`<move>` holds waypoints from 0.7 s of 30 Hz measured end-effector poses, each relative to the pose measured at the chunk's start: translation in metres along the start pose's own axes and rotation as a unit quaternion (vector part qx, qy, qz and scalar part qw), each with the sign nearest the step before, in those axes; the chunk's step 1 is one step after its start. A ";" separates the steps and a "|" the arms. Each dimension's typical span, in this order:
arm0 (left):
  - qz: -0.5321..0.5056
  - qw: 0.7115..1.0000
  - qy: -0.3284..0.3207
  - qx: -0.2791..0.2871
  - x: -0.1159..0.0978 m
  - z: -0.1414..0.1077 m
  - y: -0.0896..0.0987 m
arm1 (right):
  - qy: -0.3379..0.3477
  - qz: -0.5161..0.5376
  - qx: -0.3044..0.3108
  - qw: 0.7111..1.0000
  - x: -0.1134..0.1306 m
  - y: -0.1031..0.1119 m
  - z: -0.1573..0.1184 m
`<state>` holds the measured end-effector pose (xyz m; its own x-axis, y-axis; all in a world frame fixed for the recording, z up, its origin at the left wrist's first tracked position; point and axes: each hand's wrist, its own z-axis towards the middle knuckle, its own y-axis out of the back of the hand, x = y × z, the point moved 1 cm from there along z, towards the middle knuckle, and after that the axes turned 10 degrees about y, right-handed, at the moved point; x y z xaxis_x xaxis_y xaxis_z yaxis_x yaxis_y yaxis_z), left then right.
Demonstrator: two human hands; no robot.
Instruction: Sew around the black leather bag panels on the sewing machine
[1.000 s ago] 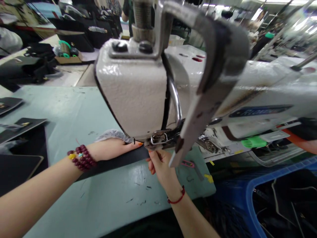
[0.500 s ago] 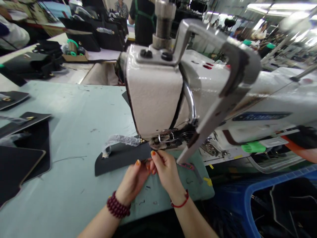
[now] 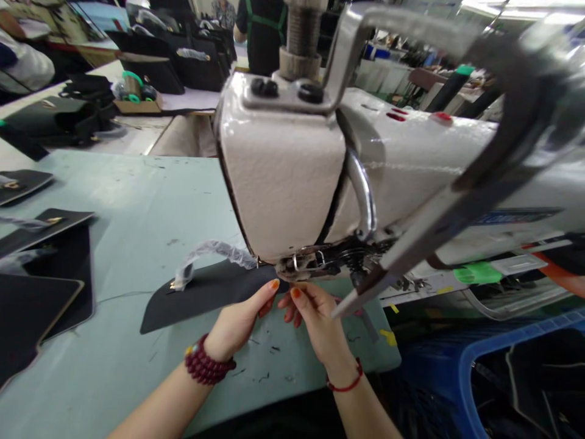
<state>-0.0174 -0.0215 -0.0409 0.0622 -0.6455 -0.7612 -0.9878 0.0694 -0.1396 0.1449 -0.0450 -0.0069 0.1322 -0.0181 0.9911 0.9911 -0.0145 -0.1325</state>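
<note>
Left hand point(image 3: 240, 320) and right hand point(image 3: 317, 320) sit close together beneath a white sewing machine head point(image 3: 278, 164) — whether either grips, I can't tell. A black panel point(image 3: 201, 299) lies on the pale green counter point(image 3: 123, 201), its end touching the left fingertips point(image 3: 274, 284), crinkled clear plastic point(image 3: 214, 251) on top.

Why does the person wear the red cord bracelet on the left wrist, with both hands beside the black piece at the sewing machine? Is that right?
No: the red cord bracelet is on the right wrist, as the head view shows. The rest holds.
</note>
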 end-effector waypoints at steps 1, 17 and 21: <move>0.008 1.000 0.003 -0.003 0.001 0.001 0.001 | -0.002 -0.002 0.000 1.000 0.000 -0.001 0.001; 0.039 0.999 -0.010 -0.012 -0.012 -0.001 -0.001 | -0.032 -0.032 -0.047 0.998 0.007 -0.012 0.008; 0.027 1.000 -0.007 -0.014 -0.016 0.001 -0.004 | -0.031 -0.034 -0.058 0.997 0.005 -0.015 0.012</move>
<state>-0.0143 -0.0106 -0.0286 0.0099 -0.6305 -0.7761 -0.9934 0.0825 -0.0797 0.1314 -0.0333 0.0004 0.0696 0.0483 0.9964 0.9896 -0.1290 -0.0628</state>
